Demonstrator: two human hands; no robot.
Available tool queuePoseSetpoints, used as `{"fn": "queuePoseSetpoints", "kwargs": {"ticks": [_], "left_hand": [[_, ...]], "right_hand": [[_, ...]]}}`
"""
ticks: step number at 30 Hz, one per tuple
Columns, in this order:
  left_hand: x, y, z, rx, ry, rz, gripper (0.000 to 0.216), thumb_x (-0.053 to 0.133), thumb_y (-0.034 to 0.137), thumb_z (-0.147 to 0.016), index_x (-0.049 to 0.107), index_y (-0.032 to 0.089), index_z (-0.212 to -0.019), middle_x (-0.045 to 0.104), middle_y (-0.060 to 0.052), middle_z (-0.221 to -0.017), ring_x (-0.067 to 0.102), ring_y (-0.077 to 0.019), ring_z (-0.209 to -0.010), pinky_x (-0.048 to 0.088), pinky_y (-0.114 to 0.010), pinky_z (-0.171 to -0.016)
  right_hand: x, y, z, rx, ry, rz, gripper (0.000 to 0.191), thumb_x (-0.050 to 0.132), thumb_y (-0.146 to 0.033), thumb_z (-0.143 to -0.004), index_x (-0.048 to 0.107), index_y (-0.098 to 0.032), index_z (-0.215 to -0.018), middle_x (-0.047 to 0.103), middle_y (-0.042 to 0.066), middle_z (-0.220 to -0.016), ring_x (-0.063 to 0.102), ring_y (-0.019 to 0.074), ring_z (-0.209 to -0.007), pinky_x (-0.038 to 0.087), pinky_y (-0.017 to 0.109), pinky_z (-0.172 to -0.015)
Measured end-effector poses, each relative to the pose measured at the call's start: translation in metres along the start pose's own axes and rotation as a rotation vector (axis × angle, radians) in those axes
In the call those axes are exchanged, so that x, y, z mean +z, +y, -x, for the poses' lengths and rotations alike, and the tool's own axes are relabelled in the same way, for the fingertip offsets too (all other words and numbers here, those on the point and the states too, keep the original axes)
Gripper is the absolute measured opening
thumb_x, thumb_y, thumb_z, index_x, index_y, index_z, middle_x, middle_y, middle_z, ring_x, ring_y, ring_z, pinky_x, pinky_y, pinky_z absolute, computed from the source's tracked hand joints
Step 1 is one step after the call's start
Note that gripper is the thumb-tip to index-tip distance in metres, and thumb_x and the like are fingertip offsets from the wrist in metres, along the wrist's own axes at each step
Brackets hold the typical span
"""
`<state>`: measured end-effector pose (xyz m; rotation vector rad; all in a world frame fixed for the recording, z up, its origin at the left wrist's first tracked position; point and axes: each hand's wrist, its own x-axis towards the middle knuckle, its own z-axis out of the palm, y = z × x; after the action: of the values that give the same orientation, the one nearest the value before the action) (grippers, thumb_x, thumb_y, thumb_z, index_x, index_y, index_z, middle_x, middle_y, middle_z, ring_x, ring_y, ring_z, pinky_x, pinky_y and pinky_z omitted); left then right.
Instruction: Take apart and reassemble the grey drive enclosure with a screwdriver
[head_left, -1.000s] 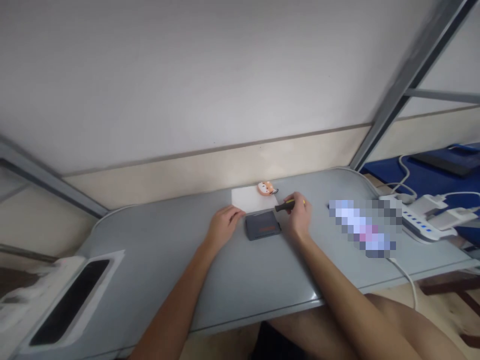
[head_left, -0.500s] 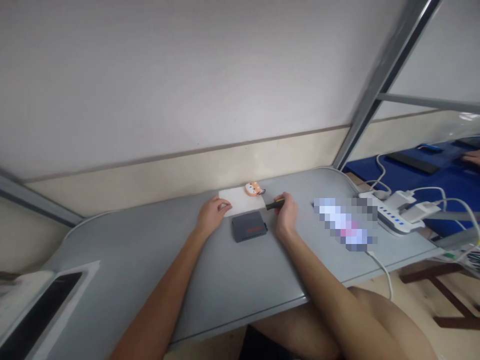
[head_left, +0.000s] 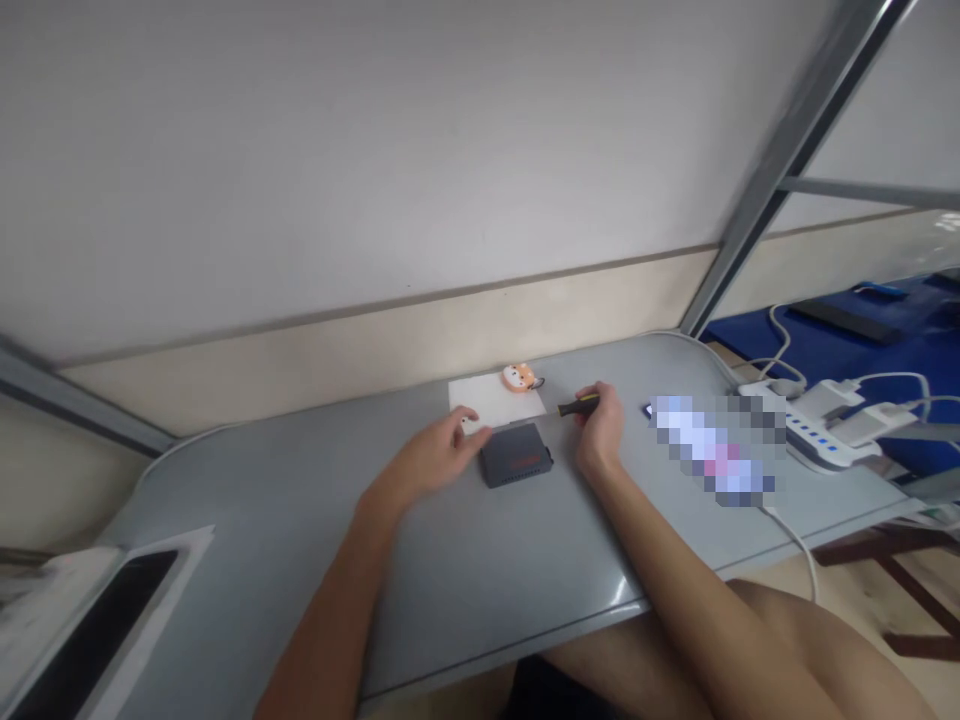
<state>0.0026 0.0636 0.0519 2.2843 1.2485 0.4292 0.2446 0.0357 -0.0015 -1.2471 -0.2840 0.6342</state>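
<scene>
My right hand (head_left: pixel 601 432) is wrapped around the black-and-yellow handle of a screwdriver (head_left: pixel 576 406), its thin shaft pointing left above the dark grey box (head_left: pixel 517 456). The box lies flat, with reddish marking on top and slots along its front side. At its left back corner is my left hand (head_left: pixel 427 455), thumb and forefinger apart, the thumb near or touching the corner. A tiny dark speck shows on the white sheet (head_left: pixel 491 394) between those fingers; I cannot tell what it is. On the sheet's back edge sits an orange-and-white animal-face case (head_left: pixel 519 377) with a dark loop.
A phone-like pixelated object (head_left: pixel 697 445) with a white cable (head_left: pixel 796 545) lies right of my right hand. Behind it stands a white power strip (head_left: pixel 814 430) with plugged-in chargers. Papers and a black flat object (head_left: pixel 105 630) are at the left. Metal posts (head_left: pixel 780 190) frame the grey desk (head_left: pixel 300 520).
My left hand has moved right and nearer, from the sheet's left edge to the box's corner, its fingers spreading. The screwdriver stays in my right hand. The view has shifted slightly.
</scene>
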Motion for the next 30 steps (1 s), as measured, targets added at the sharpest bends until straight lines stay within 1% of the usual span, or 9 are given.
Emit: {"fn": "queuePoseSetpoints", "kwargs": {"ticks": [1, 2, 5, 7, 13, 18, 22, 24, 30], "left_hand": [[0.004, 0.005, 0.004, 0.021, -0.058, 0.007, 0.039, 0.059, 0.057, -0.097, 0.067, 0.025, -0.118, 0.069, 0.000, -0.075, 0.061, -0.0175, -0.057, 0.042, -0.029, -0.053], [0.008, 0.009, 0.006, 0.054, -0.054, 0.005, 0.039, 0.065, 0.057, -0.094, 0.067, 0.025, -0.118, 0.070, 0.000, -0.078, 0.062, -0.0178, -0.058, 0.042, -0.028, -0.052], [0.020, 0.012, 0.008, 0.139, 0.022, 0.000, 0.037, 0.075, 0.046, -0.088, 0.067, 0.025, -0.116, 0.070, -0.002, -0.083, 0.064, -0.0190, -0.062, 0.043, -0.028, -0.052], [0.023, 0.007, 0.006, 0.153, 0.022, 0.032, 0.036, 0.077, 0.040, -0.086, 0.068, 0.026, -0.118, 0.070, -0.003, -0.088, 0.065, -0.0191, -0.066, 0.045, -0.028, -0.055], [0.020, -0.015, -0.003, 0.176, -0.110, 0.197, 0.035, 0.073, 0.023, -0.087, 0.071, 0.027, -0.121, 0.067, -0.003, -0.098, 0.062, -0.0154, -0.072, 0.051, -0.026, -0.062], [0.014, -0.020, -0.007, 0.195, -0.207, 0.288, 0.038, 0.062, 0.011, -0.089, 0.072, 0.027, -0.122, 0.073, -0.005, -0.106, 0.067, -0.0170, -0.085, 0.057, -0.029, -0.076], [0.015, -0.018, -0.010, 0.150, -0.231, 0.365, 0.041, 0.048, 0.004, -0.089, 0.072, 0.022, -0.116, 0.075, -0.008, -0.121, 0.069, -0.0200, -0.111, 0.055, -0.035, -0.098], [0.019, -0.017, -0.012, 0.157, -0.200, 0.385, 0.039, 0.046, 0.004, -0.089, 0.073, 0.021, -0.112, 0.075, -0.008, -0.120, 0.069, -0.0207, -0.114, 0.053, -0.037, -0.103], [0.028, -0.016, -0.013, 0.140, -0.088, 0.353, 0.032, 0.045, 0.011, -0.095, 0.075, 0.020, -0.101, 0.077, -0.007, -0.105, 0.071, -0.0209, -0.100, 0.056, -0.035, -0.092]], "right_hand": [[0.000, 0.000, -0.001, 0.005, 0.010, -0.009, 0.030, 0.052, -0.044, -0.083, 0.061, -0.020, -0.069, 0.058, 0.001, -0.069, 0.053, 0.0163, -0.063, 0.040, 0.029, -0.054], [0.000, 0.001, -0.002, 0.007, 0.016, -0.014, 0.030, 0.052, -0.044, -0.083, 0.061, -0.020, -0.069, 0.058, 0.001, -0.069, 0.053, 0.0162, -0.063, 0.040, 0.029, -0.054], [-0.001, 0.002, -0.004, -0.004, 0.024, -0.020, 0.029, 0.053, -0.045, -0.083, 0.061, -0.020, -0.069, 0.055, 0.000, -0.067, 0.052, 0.0159, -0.061, 0.039, 0.029, -0.053], [-0.001, 0.002, -0.005, -0.005, 0.035, -0.025, 0.030, 0.053, -0.045, -0.083, 0.061, -0.021, -0.069, 0.053, -0.001, -0.065, 0.050, 0.0155, -0.058, 0.038, 0.029, -0.052], [-0.006, -0.003, -0.012, -0.009, 0.105, -0.064, 0.028, 0.053, -0.044, -0.083, 0.061, -0.021, -0.069, 0.052, -0.001, -0.063, 0.049, 0.0150, -0.057, 0.038, 0.028, -0.051], [-0.006, -0.005, -0.014, 0.012, 0.122, -0.060, 0.028, 0.054, -0.042, -0.082, 0.060, -0.021, -0.065, 0.053, -0.001, -0.062, 0.050, 0.0144, -0.058, 0.038, 0.027, -0.051], [-0.006, -0.005, -0.009, -0.063, 0.062, 0.043, 0.031, 0.053, -0.039, -0.083, 0.055, -0.022, -0.057, 0.046, -0.003, -0.055, 0.045, 0.0139, -0.052, 0.035, 0.028, -0.049], [-0.007, -0.005, -0.006, -0.136, 0.019, 0.103, 0.032, 0.052, -0.037, -0.082, 0.054, -0.022, -0.054, 0.043, -0.003, -0.052, 0.043, 0.0140, -0.052, 0.033, 0.029, -0.049], [-0.007, -0.002, 0.002, -0.301, -0.149, 0.255, 0.039, 0.049, -0.043, -0.089, 0.057, -0.021, -0.057, 0.047, -0.002, -0.055, 0.046, 0.0153, -0.059, 0.034, 0.030, -0.056]]}}
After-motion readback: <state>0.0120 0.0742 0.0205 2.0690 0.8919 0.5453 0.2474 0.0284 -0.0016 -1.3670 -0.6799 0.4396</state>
